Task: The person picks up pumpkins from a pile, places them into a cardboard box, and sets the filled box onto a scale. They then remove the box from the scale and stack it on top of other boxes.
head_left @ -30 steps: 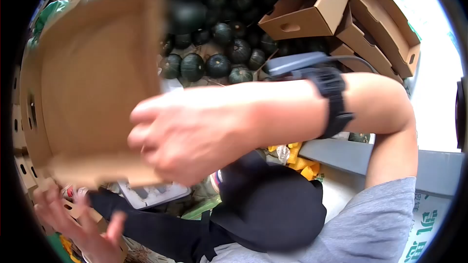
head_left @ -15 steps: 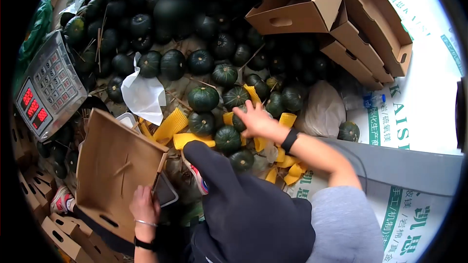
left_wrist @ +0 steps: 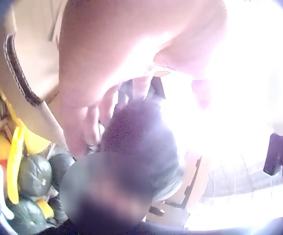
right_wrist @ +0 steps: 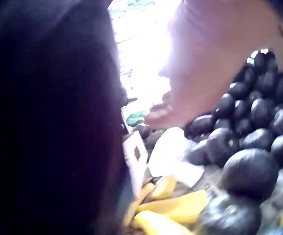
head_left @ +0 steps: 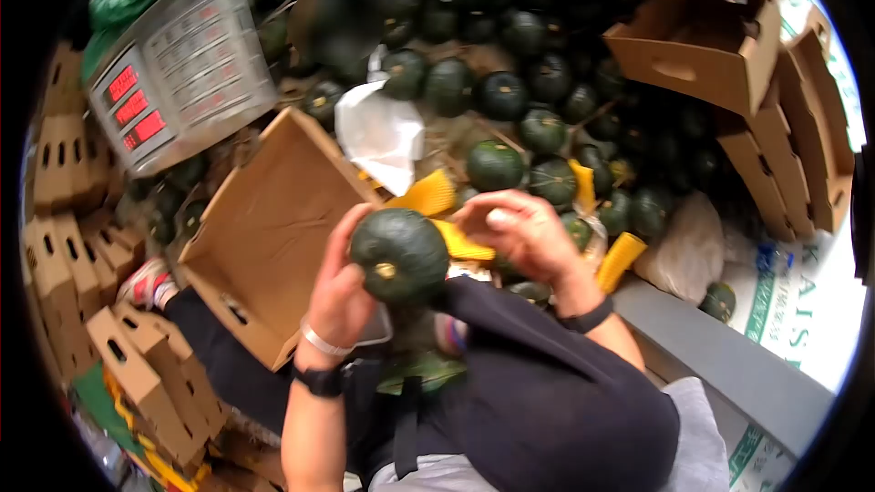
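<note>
A dark green pumpkin is held in the left hand, fingers and thumb curled round its left side, above the lap. The left wrist view shows the same pumpkin under the left hand. Just to the pumpkin's right, the right hand is raised with fingers loosely bent and nothing visible in it. In the right wrist view the right hand is apart from the pumpkins on the ground. Left of the left hand, an open cardboard box stands tilted, its inside bare.
A scale with red digits stands at the upper left. Many pumpkins cover the ground ahead, with yellow foam nets and white paper nearby. Cardboard boxes are stacked at right, others at left. A grey beam lies at right.
The box came down to the left side. The left hand left its edge and now grips a pumpkin; the right hand rose from the ground pumpkins toward the lap. The head view shifted.
</note>
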A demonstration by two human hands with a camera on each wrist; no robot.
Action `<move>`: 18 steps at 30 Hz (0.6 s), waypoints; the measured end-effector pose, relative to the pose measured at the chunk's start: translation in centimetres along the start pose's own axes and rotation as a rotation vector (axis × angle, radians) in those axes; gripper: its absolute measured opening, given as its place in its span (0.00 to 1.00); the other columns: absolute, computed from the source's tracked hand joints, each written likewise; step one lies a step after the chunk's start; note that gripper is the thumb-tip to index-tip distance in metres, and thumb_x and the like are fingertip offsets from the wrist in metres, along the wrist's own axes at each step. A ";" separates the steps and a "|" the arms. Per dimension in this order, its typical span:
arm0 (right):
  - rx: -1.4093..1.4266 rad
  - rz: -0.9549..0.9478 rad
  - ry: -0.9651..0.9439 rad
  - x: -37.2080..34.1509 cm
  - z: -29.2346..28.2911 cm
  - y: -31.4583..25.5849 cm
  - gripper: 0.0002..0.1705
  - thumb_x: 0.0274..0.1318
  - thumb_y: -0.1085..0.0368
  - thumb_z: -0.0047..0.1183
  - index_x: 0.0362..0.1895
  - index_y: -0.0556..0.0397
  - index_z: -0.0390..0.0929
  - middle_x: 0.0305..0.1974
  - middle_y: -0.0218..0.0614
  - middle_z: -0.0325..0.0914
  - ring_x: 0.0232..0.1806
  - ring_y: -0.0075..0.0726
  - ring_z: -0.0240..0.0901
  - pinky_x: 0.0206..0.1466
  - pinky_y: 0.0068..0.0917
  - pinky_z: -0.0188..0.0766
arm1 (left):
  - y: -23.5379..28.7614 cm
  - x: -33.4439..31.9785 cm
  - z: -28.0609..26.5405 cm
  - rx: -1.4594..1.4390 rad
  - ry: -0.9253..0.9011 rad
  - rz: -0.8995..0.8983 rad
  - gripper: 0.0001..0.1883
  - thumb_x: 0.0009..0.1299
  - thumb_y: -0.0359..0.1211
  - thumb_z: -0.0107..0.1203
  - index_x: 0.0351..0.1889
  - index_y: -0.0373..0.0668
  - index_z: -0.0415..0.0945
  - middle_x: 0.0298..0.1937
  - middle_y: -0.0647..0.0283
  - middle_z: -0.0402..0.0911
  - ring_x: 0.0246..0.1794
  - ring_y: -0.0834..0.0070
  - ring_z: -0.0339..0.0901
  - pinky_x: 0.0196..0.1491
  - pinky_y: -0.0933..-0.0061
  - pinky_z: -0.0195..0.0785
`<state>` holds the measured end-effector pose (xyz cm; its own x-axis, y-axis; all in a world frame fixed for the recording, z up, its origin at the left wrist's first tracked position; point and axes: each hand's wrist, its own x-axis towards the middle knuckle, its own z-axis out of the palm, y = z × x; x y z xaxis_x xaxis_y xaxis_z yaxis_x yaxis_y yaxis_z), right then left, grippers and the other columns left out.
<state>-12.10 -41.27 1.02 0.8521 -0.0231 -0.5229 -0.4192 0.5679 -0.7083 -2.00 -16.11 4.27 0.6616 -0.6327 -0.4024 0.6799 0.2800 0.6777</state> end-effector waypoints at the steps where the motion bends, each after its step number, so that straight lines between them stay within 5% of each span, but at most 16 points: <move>1: -0.291 -0.059 0.124 0.5 -1.2 -1.0 0.27 0.57 0.59 0.59 0.57 0.61 0.74 0.54 0.45 0.77 0.54 0.47 0.76 0.59 0.42 0.72 | 0.0 0.1 -1.2 0.025 0.026 -0.030 0.42 0.62 0.47 0.64 0.71 0.41 0.59 0.62 0.56 0.71 0.63 0.64 0.70 0.62 0.61 0.68; 3: -1.262 -0.234 0.531 2.0 -6.7 0.5 0.34 0.50 0.59 0.63 0.60 0.63 0.70 0.54 0.53 0.73 0.57 0.60 0.71 0.60 0.47 0.69 | -0.3 -0.6 -3.1 -0.082 0.155 -0.020 0.37 0.65 0.51 0.59 0.67 0.42 0.62 0.58 0.56 0.76 0.57 0.62 0.76 0.58 0.56 0.73; 5: -1.728 -0.225 0.649 3.4 -13.3 4.6 0.46 0.41 0.59 0.68 0.64 0.62 0.62 0.59 0.59 0.66 0.62 0.67 0.62 0.65 0.51 0.62 | 0.7 -2.6 -5.3 -0.249 0.140 -0.069 0.35 0.66 0.53 0.57 0.66 0.42 0.65 0.57 0.55 0.77 0.57 0.62 0.76 0.58 0.54 0.73; 6: -1.808 -0.171 0.665 3.9 -13.9 5.1 0.50 0.37 0.58 0.70 0.65 0.61 0.59 0.61 0.59 0.63 0.64 0.66 0.59 0.66 0.51 0.60 | 1.1 -3.9 -6.7 -0.339 0.136 -0.104 0.34 0.67 0.54 0.55 0.65 0.43 0.66 0.57 0.55 0.77 0.57 0.61 0.76 0.57 0.52 0.73; 8: -1.831 -0.211 0.707 5.1 -15.9 6.5 0.56 0.29 0.56 0.74 0.63 0.57 0.55 0.62 0.58 0.60 0.63 0.66 0.58 0.66 0.52 0.59 | 2.2 -5.0 -9.1 -0.181 0.513 0.029 0.31 0.69 0.55 0.53 0.62 0.44 0.69 0.56 0.56 0.78 0.54 0.60 0.78 0.53 0.55 0.76; 11: -1.748 -0.229 0.677 4.8 -15.8 5.2 0.52 0.31 0.57 0.73 0.62 0.56 0.57 0.56 0.55 0.65 0.62 0.60 0.63 0.63 0.50 0.63 | 4.4 -4.4 -15.3 0.123 0.776 0.278 0.18 0.71 0.35 0.58 0.56 0.41 0.69 0.51 0.62 0.77 0.51 0.71 0.78 0.50 0.69 0.77; 13: -1.099 -0.041 0.620 4.4 -15.7 3.4 0.48 0.35 0.57 0.72 0.61 0.55 0.59 0.52 0.48 0.71 0.57 0.50 0.69 0.58 0.45 0.69 | 4.6 -3.3 -20.5 0.291 0.910 0.341 0.26 0.67 0.38 0.65 0.59 0.39 0.68 0.50 0.60 0.76 0.48 0.72 0.76 0.49 0.69 0.74; 14: -0.586 0.012 0.584 3.8 -16.0 3.7 0.45 0.39 0.56 0.71 0.61 0.51 0.61 0.50 0.42 0.73 0.54 0.41 0.72 0.54 0.41 0.73 | 3.8 -3.1 -25.7 0.621 0.952 0.389 0.28 0.67 0.42 0.65 0.59 0.38 0.67 0.50 0.59 0.76 0.47 0.72 0.75 0.51 0.69 0.71; 15: -0.197 0.016 0.413 2.3 -13.4 2.2 0.42 0.43 0.55 0.68 0.63 0.47 0.62 0.52 0.40 0.73 0.54 0.40 0.72 0.56 0.41 0.73 | 4.7 -3.0 -25.3 0.807 1.055 0.306 0.27 0.69 0.46 0.62 0.57 0.36 0.70 0.50 0.58 0.77 0.46 0.71 0.75 0.52 0.69 0.70; 17: 0.242 -0.018 0.267 0.3 -12.0 2.9 0.38 0.50 0.47 0.60 0.64 0.47 0.65 0.55 0.44 0.73 0.55 0.49 0.74 0.60 0.51 0.73 | 5.0 -3.6 -31.8 1.203 1.088 0.331 0.22 0.73 0.43 0.55 0.54 0.33 0.73 0.50 0.53 0.77 0.48 0.63 0.75 0.55 0.64 0.68; 18: 0.440 0.024 0.040 -0.3 -8.6 1.2 0.40 0.52 0.45 0.58 0.66 0.48 0.64 0.63 0.49 0.69 0.62 0.56 0.70 0.62 0.57 0.70 | 5.0 -3.8 -30.1 1.678 1.165 0.429 0.19 0.70 0.35 0.54 0.56 0.35 0.73 0.53 0.48 0.75 0.55 0.56 0.72 0.61 0.58 0.63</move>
<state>-15.58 -47.65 -3.73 0.8276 -0.0325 -0.5603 -0.2576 0.8649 -0.4307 8.39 9.44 -9.32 0.9646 0.1121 0.2388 0.0312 -0.9473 0.3188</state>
